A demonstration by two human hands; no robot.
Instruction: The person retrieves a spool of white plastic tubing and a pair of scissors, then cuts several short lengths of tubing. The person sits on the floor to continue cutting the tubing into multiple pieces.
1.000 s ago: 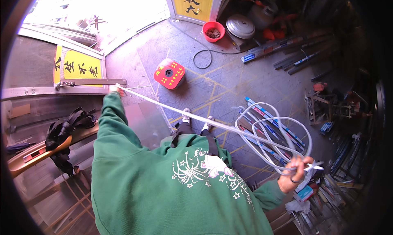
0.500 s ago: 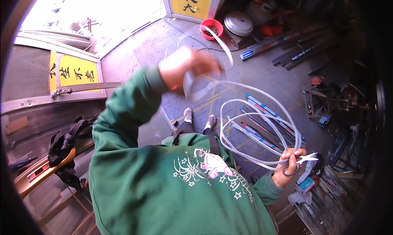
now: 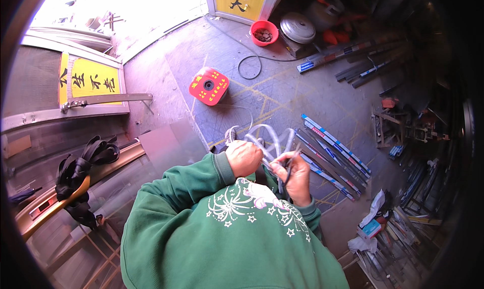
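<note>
Fingers of the right hand are bent closed on the clear strip, thumb against them, and a dark ring shows at that palm. The left hand is curled into a fist at the other side of the loops; it appears to grip the strip too, though its fingertips are turned under and hidden. The strip makes blurred loops between the hands, on the near side of the red spool and to its right. Beyond the spool, to the right, are a red bucket and a silver lid. A black cable curls on the floor just right of the spool. Blue-wrapped bars lie nearer and right of it.
</note>
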